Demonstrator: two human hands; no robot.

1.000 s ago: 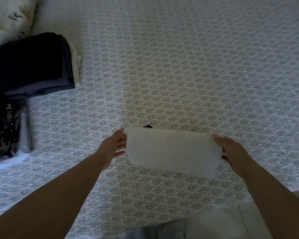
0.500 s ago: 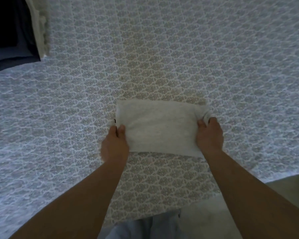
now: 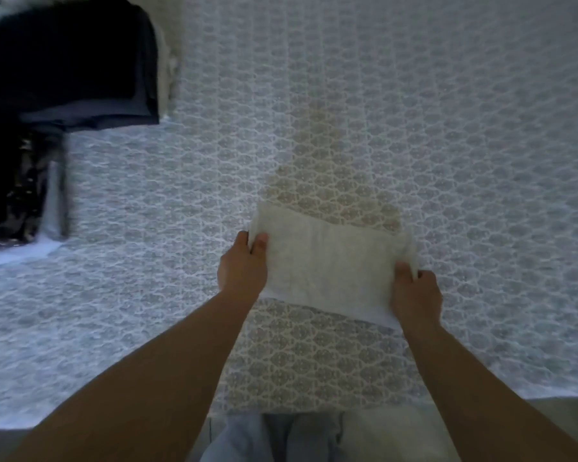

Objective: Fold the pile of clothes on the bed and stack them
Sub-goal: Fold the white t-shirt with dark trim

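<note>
A small folded white garment (image 3: 327,265) lies on the patterned bedspread (image 3: 414,128) near the bed's front edge. My left hand (image 3: 244,265) pinches its left end, thumb on top. My right hand (image 3: 414,291) grips its bunched right end with curled fingers. A stack of folded dark clothes (image 3: 64,61) sits at the far left of the bed, with a pale folded piece showing along its right side.
A dark patterned garment (image 3: 14,181) lies below the dark stack at the left edge, on a pale piece of cloth. The bed's front edge (image 3: 314,411) runs just ahead of my legs, with floor beyond it on the right.
The white garment went from held up between my hands down onto the bedspread, and both hands kept hold of its ends. The view has swung left, bringing the dark stack back in.
</note>
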